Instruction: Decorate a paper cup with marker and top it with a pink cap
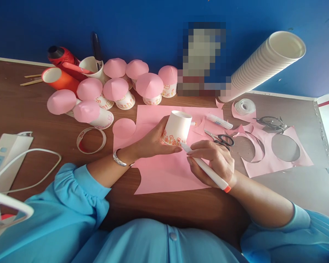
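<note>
My left hand (156, 138) is wrapped round a white paper cup (178, 126), held tilted above a sheet of pink paper (164, 175). Small orange flowers with stems are drawn round the cup's lower part. In my right hand (215, 160) is a white marker (208, 170) with an orange end cap. Its tip is at the cup's lower right edge, close to my left thumb; whether it touches the cup I cannot tell. Behind the right hand lie black-handled scissors (222, 139) and a clear tube, perhaps glue (219, 121), on the pink paper.
Several decorated cups with pink cone tops (149, 86) stand at the back left. A tall stack of paper cups (263, 62) leans at the back right. Tape (245, 106), glasses (271, 122) and cut pink scraps (304, 146) lie right; a power strip (9, 157) is left.
</note>
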`<state>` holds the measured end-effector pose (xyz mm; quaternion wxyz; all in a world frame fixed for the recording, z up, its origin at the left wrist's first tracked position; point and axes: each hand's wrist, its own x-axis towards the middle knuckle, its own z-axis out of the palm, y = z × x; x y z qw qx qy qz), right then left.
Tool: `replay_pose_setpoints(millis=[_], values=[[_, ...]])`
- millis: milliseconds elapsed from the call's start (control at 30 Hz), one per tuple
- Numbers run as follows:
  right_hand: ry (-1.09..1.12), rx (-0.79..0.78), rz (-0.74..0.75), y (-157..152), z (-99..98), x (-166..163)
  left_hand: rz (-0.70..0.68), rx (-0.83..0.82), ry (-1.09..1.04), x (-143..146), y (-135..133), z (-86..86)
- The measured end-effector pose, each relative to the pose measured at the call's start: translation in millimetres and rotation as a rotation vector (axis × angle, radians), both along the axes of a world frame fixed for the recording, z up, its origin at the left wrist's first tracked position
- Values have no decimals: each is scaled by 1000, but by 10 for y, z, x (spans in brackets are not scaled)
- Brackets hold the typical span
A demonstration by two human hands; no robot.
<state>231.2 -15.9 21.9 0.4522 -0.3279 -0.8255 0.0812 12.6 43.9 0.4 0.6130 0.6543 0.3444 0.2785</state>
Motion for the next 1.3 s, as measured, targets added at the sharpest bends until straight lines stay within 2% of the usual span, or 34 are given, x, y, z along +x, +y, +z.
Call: replay_pose_setpoints(millis=[900,1100,1300], values=[[-56,19,-13,-7,-5,-12,12,27,11,5,3,2],[-48,16,-24,0,-3,-12,5,-35,-25,4,9,6],[7,31,37,-27,-1,87,-7,-55,-61,0,13,34]])
